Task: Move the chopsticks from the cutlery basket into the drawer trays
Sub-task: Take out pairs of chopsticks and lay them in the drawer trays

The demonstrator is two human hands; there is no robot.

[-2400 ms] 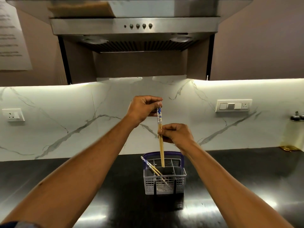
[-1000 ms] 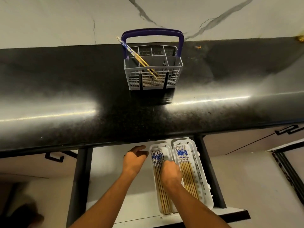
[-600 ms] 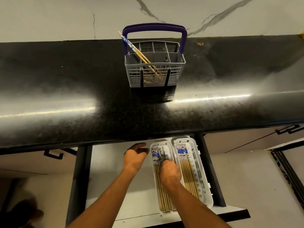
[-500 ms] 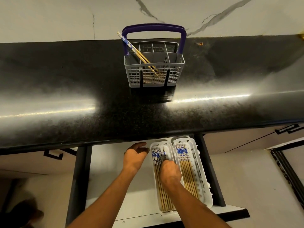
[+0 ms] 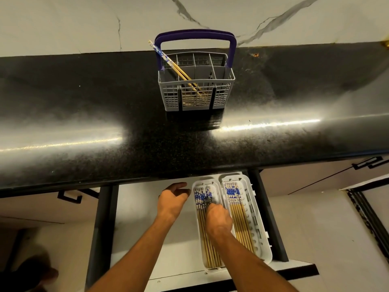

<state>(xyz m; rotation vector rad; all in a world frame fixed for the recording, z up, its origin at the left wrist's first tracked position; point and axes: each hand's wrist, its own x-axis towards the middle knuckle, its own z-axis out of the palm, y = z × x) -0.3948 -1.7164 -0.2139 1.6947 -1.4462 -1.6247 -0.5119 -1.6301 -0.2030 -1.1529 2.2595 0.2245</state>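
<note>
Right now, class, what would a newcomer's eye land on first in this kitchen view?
Probably the grey cutlery basket with its purple handle, standing on the black counter, two chopsticks leaning inside. Below, in the open drawer, two white trays hold rows of chopsticks, the right hand over the left one.

We see a black speckled countertop (image 5: 84, 114) carrying 1 grey cutlery basket (image 5: 196, 95) near the marble wall. Below it, the open drawer (image 5: 136, 218) holds 2 white trays (image 5: 265, 224) side by side.
</note>
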